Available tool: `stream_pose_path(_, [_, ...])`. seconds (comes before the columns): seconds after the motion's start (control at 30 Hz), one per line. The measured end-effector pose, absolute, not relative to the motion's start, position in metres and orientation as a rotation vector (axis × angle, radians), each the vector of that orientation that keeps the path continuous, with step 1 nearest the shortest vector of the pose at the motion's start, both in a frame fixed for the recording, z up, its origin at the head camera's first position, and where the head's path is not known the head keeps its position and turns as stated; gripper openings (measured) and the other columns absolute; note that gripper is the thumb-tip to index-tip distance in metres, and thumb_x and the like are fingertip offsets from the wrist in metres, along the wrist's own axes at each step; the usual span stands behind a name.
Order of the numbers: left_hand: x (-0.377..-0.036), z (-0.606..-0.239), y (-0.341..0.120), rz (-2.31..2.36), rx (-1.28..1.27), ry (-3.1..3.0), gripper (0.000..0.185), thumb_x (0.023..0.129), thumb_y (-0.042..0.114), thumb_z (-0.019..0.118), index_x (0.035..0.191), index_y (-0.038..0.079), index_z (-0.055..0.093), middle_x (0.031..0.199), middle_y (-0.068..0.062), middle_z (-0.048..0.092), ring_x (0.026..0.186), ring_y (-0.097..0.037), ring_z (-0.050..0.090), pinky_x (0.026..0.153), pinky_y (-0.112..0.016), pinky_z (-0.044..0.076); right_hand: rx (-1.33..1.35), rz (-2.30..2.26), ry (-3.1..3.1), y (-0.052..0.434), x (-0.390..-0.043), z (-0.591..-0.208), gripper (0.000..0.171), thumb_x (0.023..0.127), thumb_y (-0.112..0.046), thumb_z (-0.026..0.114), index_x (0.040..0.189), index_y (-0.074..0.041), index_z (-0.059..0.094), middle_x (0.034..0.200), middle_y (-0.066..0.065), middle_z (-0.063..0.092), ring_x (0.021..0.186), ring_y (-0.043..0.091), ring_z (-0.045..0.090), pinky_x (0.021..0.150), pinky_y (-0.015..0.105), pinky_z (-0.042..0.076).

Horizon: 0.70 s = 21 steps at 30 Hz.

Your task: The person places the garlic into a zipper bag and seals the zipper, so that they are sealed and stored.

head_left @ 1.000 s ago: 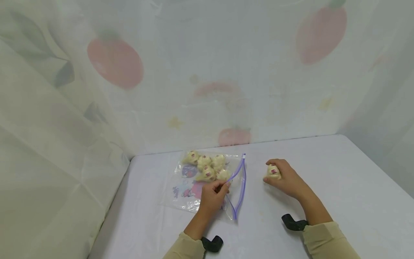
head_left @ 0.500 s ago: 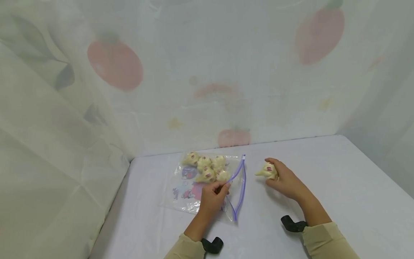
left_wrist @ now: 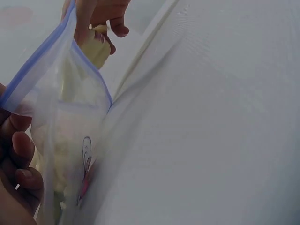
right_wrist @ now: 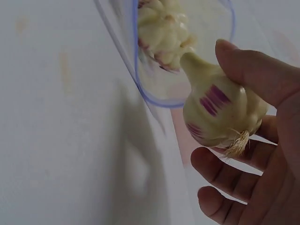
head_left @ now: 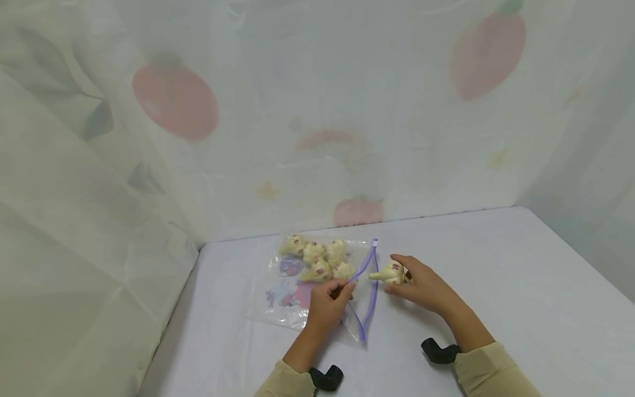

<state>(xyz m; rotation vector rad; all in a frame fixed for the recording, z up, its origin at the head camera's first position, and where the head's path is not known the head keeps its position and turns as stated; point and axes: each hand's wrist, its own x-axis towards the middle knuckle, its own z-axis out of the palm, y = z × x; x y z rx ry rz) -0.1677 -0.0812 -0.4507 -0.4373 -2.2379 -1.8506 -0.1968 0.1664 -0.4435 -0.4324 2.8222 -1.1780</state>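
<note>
A clear zip bag (head_left: 278,300) with a purple zip edge and printed figures lies on the table, its mouth parted toward the right. Several garlic bulbs (head_left: 314,252) are inside it, pale with purple streaks. My left hand (head_left: 327,303) pinches the upper lip of the mouth; in the left wrist view the purple edge (left_wrist: 40,56) is raised. My right hand (head_left: 421,284) grips another garlic bulb (right_wrist: 220,103) between thumb and fingers. Its stem points at the bag opening, and in the head view the stem overlaps the zip edge. Whether it touches is unclear.
A white-covered table (head_left: 496,275) carries the bag. Behind it hangs a pale curtain (head_left: 397,110) with fruit prints, and another curtain (head_left: 89,248) runs down the left side. Black wrist mounts (head_left: 439,351) sit at both forearms.
My right hand has moved left with the garlic bulb, from apart from the bag up to its mouth. The bulb has turned so its stem points left. My left hand stays nearly still.
</note>
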Motion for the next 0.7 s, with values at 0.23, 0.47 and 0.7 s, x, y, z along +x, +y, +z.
stream_pose_path(0.23, [-0.166, -0.452, -0.079, -1.879, -0.530, -2.280, 0.010, 0.091, 0.007, 0.069, 0.086, 0.000, 0.074, 0.071, -0.012, 0.070, 0.059, -0.008, 0.058, 0.056, -0.018, 0.048, -0.477, -1.224, 2.831, 0.152, -0.196, -0.451, 0.079, 0.075, -0.036, 0.086, 0.140, -0.011, 0.047, 0.119, 0.005, 0.061, 0.063, 0.010, 0.048, 0.059, 0.027, 0.043])
stream_pose_path(0.47, [-0.164, -0.449, -0.075, -1.838, -0.555, -2.274, 0.010, 0.091, 0.005, 0.068, 0.082, 0.003, 0.073, 0.069, -0.011, 0.069, 0.059, 0.000, 0.053, 0.053, -0.018, 0.046, -0.504, -1.197, 2.913, 0.144, -0.195, -0.460, 0.082, 0.071, -0.035, 0.089, 0.138, -0.009, 0.050, 0.127, 0.013, 0.058, 0.077, 0.012, 0.049, 0.070, 0.029, 0.045])
stream_pose_path(0.7, [-0.163, -0.446, -0.076, -1.824, -0.551, -2.297, 0.011, 0.091, 0.004, 0.067, 0.084, -0.001, 0.073, 0.070, -0.012, 0.070, 0.060, -0.001, 0.054, 0.056, -0.019, 0.048, -0.631, -1.228, 2.901, 0.136, -0.189, -0.467, 0.074, 0.080, -0.026, 0.082, 0.142, -0.004, 0.047, 0.127, 0.019, 0.052, 0.092, 0.016, 0.057, 0.076, 0.028, 0.052])
